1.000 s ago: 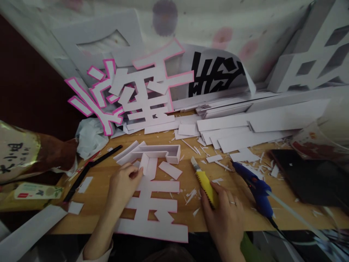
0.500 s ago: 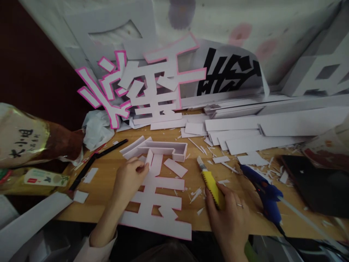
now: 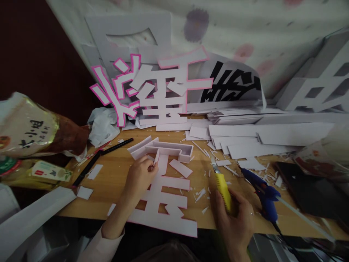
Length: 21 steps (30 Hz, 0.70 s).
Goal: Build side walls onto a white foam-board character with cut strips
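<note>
A white foam-board Chinese character with pink edges (image 3: 156, 203) lies at the near edge of the table, its upper part walled with upright strips (image 3: 166, 150). My left hand (image 3: 141, 176) is closed over its upper left, thumb and finger pinching a small white foam-board strip (image 3: 156, 157) that stands on edge. In my right hand (image 3: 236, 220) is a yellow utility knife (image 3: 224, 191), its blade out and pointing away from me above the table. A loose white rectangle (image 3: 180, 168) rests beside the walled part.
A blue glue gun (image 3: 263, 191) with a glue stick lies on the right, near a dark flat object (image 3: 308, 196). White board strips (image 3: 245, 136) pile up behind. Cut-out characters (image 3: 160, 94) lean at the back. A black pen (image 3: 117, 146), bag and bottle lie left.
The view has shifted, so the scene sits further right. My left hand still pinches the small strip. My right hand keeps hold of the knife, now slightly closer to the glue gun.
</note>
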Each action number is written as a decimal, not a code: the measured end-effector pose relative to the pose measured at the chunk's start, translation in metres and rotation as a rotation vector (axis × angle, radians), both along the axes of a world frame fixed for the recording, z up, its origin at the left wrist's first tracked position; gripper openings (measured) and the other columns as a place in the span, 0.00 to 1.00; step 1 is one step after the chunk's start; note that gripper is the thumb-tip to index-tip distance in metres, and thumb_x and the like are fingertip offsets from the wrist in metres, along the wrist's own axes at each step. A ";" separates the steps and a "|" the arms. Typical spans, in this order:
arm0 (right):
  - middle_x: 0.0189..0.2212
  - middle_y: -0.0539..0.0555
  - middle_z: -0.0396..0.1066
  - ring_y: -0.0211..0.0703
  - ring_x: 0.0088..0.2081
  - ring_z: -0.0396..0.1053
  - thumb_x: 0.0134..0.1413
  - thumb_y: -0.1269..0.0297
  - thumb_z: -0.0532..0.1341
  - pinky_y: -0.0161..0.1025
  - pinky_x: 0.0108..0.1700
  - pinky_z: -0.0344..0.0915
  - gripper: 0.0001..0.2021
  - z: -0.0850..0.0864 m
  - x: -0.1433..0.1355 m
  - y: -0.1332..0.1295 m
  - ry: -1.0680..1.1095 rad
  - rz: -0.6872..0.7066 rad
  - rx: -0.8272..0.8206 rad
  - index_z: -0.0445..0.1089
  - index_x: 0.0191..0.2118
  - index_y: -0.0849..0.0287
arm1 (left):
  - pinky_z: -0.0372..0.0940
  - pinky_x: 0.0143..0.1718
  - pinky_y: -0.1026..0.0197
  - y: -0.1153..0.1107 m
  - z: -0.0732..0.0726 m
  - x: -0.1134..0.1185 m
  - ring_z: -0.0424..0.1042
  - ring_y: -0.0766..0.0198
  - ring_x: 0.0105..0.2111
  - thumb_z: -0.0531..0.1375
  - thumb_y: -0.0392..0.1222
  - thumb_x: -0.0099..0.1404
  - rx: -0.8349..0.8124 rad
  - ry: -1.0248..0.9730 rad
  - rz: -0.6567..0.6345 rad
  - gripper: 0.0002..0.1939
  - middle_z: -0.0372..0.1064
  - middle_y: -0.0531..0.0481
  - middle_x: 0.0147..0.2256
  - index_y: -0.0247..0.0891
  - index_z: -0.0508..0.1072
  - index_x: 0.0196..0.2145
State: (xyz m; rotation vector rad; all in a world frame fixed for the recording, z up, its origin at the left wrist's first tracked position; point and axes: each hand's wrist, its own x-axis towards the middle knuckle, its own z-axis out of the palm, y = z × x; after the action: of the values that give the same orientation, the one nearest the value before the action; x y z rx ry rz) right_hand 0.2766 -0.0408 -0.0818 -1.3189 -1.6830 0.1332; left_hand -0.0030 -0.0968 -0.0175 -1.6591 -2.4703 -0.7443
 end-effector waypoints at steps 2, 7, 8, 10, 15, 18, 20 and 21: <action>0.39 0.63 0.74 0.53 0.39 0.72 0.59 0.43 0.62 0.46 0.42 0.67 0.26 -0.001 -0.001 0.000 0.032 -0.026 -0.033 0.71 0.47 0.65 | 0.56 0.31 0.61 -0.001 -0.006 0.000 0.65 0.65 0.26 0.56 0.38 0.68 0.004 0.025 -0.008 0.17 0.66 0.53 0.26 0.39 0.65 0.21; 0.41 0.63 0.74 0.53 0.40 0.72 0.57 0.42 0.62 0.46 0.41 0.67 0.27 0.000 -0.002 -0.003 0.099 -0.060 -0.106 0.70 0.47 0.64 | 0.59 0.32 0.59 -0.004 -0.024 0.002 0.69 0.59 0.30 0.53 0.37 0.70 0.007 0.067 -0.023 0.14 0.68 0.48 0.28 0.39 0.66 0.25; 0.40 0.62 0.73 0.52 0.40 0.72 0.57 0.42 0.62 0.46 0.42 0.67 0.26 0.001 -0.003 -0.003 0.115 -0.065 -0.107 0.70 0.47 0.64 | 0.60 0.31 0.59 -0.004 -0.027 0.002 0.70 0.59 0.30 0.53 0.37 0.70 0.008 0.069 -0.024 0.13 0.68 0.47 0.28 0.39 0.67 0.26; 0.39 0.61 0.73 0.51 0.40 0.71 0.57 0.43 0.62 0.46 0.42 0.67 0.25 0.001 -0.003 -0.004 0.138 -0.074 -0.103 0.70 0.46 0.63 | 0.60 0.31 0.59 -0.003 -0.031 0.002 0.70 0.58 0.30 0.52 0.37 0.71 0.012 0.065 -0.025 0.13 0.68 0.47 0.29 0.39 0.66 0.28; 0.37 0.59 0.72 0.50 0.38 0.69 0.55 0.43 0.64 0.46 0.41 0.66 0.24 -0.003 -0.001 -0.004 0.160 -0.074 -0.084 0.70 0.44 0.62 | 0.62 0.32 0.58 -0.001 -0.035 0.001 0.70 0.58 0.30 0.50 0.38 0.71 0.033 0.041 -0.030 0.13 0.68 0.48 0.29 0.41 0.64 0.28; 0.37 0.59 0.71 0.50 0.38 0.70 0.57 0.44 0.63 0.45 0.41 0.66 0.24 -0.004 0.001 -0.004 0.173 -0.056 -0.080 0.69 0.45 0.63 | 0.62 0.31 0.58 -0.001 -0.036 0.001 0.70 0.58 0.29 0.49 0.39 0.72 0.050 0.023 -0.025 0.14 0.67 0.48 0.28 0.41 0.64 0.27; 0.39 0.61 0.72 0.50 0.40 0.70 0.59 0.44 0.61 0.46 0.42 0.66 0.24 -0.001 0.001 -0.004 0.174 -0.043 -0.071 0.69 0.46 0.63 | 0.62 0.31 0.57 -0.001 -0.037 0.002 0.69 0.58 0.29 0.48 0.40 0.72 0.062 0.010 -0.019 0.14 0.67 0.48 0.28 0.41 0.63 0.27; 0.39 0.61 0.72 0.51 0.40 0.71 0.60 0.44 0.60 0.46 0.42 0.66 0.24 0.000 0.002 -0.005 0.175 -0.037 -0.066 0.69 0.46 0.63 | 0.62 0.31 0.57 -0.002 -0.037 0.002 0.69 0.58 0.29 0.48 0.40 0.72 0.069 0.004 -0.016 0.15 0.67 0.48 0.28 0.41 0.63 0.27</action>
State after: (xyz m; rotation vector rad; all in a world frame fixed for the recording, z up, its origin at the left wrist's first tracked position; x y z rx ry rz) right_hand 0.2783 -0.0457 -0.0815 -1.3470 -1.5167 0.2766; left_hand -0.0009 -0.0985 -0.0545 -1.6564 -2.4024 -0.8171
